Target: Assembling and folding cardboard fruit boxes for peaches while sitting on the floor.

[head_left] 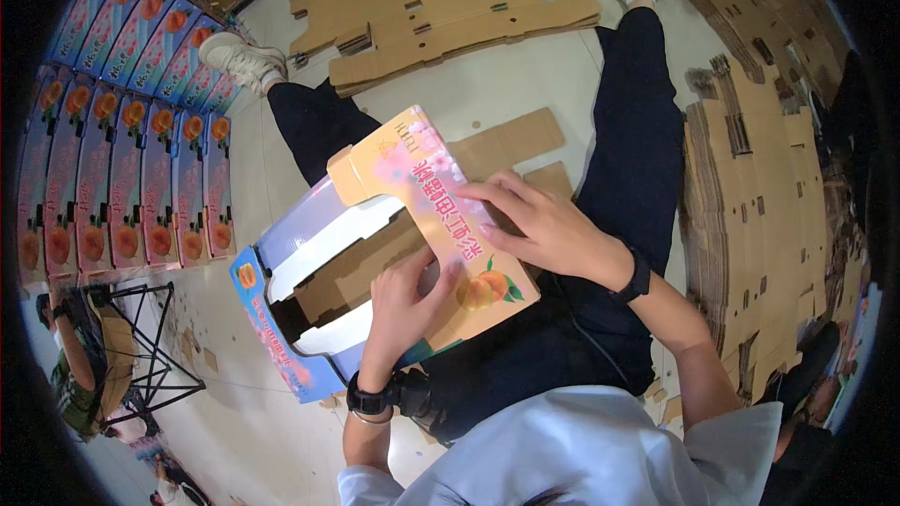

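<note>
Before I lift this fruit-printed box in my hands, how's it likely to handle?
The box is probably light for its size, as only brown and white cardboard shows through its opening. Its thin walls around that wide cutout may flex if squeezed. It could feel slightly slippery, since the side wall looks glossy.

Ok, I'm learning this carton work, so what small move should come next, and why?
I'd probably have the right hand press along the outer edge of the peach-printed carton's orange-and-pink end panel: its fingertips are already there, while the left hand is at the panel's inner edge, by the opening, where it could steady the carton.
</note>
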A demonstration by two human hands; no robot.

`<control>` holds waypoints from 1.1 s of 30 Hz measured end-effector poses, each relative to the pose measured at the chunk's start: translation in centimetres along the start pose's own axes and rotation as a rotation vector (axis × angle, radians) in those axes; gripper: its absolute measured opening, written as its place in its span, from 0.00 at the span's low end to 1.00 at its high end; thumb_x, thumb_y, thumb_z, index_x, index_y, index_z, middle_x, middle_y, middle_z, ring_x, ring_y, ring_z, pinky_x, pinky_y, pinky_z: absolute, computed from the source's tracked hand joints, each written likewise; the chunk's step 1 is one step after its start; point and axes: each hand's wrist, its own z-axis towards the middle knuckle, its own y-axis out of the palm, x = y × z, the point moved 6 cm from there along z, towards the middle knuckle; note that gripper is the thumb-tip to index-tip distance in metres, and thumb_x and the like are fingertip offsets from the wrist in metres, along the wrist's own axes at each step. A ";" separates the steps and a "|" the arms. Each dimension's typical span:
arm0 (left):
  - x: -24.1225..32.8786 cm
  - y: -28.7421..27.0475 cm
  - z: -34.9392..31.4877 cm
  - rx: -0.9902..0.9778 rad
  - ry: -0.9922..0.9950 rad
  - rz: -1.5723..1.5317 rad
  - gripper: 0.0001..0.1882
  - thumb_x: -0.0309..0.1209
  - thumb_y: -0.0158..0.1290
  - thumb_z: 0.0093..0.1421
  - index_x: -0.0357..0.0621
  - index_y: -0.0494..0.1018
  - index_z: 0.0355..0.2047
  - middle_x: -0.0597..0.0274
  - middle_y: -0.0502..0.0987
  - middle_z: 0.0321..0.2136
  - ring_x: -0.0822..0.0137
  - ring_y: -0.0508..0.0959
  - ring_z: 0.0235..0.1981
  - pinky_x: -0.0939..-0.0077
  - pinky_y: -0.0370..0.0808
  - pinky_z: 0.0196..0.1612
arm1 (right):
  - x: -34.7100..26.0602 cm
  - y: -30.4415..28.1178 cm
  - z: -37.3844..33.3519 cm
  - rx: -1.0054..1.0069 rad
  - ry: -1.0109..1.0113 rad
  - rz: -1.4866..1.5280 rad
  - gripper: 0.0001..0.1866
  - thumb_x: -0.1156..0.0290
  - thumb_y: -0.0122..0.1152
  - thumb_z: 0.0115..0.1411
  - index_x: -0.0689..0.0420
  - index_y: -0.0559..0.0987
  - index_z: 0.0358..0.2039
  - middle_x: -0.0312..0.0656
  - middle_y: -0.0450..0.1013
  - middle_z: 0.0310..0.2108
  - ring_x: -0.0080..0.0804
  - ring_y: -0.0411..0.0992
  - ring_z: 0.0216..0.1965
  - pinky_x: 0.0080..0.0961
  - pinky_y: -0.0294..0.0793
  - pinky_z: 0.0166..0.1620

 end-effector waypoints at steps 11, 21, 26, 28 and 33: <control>-0.6 0.2 -0.3 0.117 0.050 -0.030 0.15 0.41 0.52 0.62 0.40 0.77 0.34 0.51 0.76 0.19 0.55 0.76 0.19 0.66 0.70 0.25 | -3.7 1.5 -2.0 -0.043 -0.161 -0.233 0.14 0.60 0.61 0.55 0.55 0.73 0.37 0.43 0.66 0.40 0.41 0.69 0.43 0.41 0.66 0.50; -2.3 -0.4 -0.7 0.157 -0.138 -0.363 0.15 0.35 0.47 0.66 0.33 0.73 0.30 0.57 0.73 0.17 0.70 0.70 0.18 0.73 0.67 0.25 | -6.1 4.9 -3.5 -0.254 -0.374 -0.356 0.33 0.47 0.63 0.52 0.49 0.70 0.55 0.37 0.61 0.60 0.32 0.55 0.64 0.43 0.48 0.65; -0.2 -4.2 -1.3 0.466 0.036 0.011 0.10 0.31 0.49 0.64 0.37 0.76 0.36 0.51 0.78 0.39 0.55 0.76 0.42 0.65 0.68 0.48 | -3.5 1.7 -0.9 -0.275 -0.330 -0.384 0.36 0.57 0.67 0.49 0.50 0.68 0.58 0.37 0.62 0.59 0.31 0.57 0.64 0.43 0.51 0.66; 0.6 -4.6 -2.0 0.528 0.078 0.190 0.09 0.29 0.52 0.61 0.40 0.75 0.39 0.53 0.77 0.43 0.54 0.74 0.46 0.62 0.65 0.52 | -3.2 0.9 -0.8 -0.267 -0.337 -0.411 0.35 0.58 0.68 0.49 0.52 0.68 0.58 0.37 0.64 0.58 0.31 0.58 0.63 0.46 0.50 0.66; -0.3 -2.6 -1.7 0.385 -0.027 0.336 0.12 0.30 0.54 0.58 0.40 0.73 0.42 0.54 0.76 0.38 0.53 0.74 0.43 0.61 0.65 0.50 | -3.9 2.7 -0.4 -0.342 -0.317 -0.440 0.40 0.56 0.69 0.48 0.52 0.64 0.60 0.39 0.60 0.59 0.37 0.57 0.63 0.41 0.50 0.66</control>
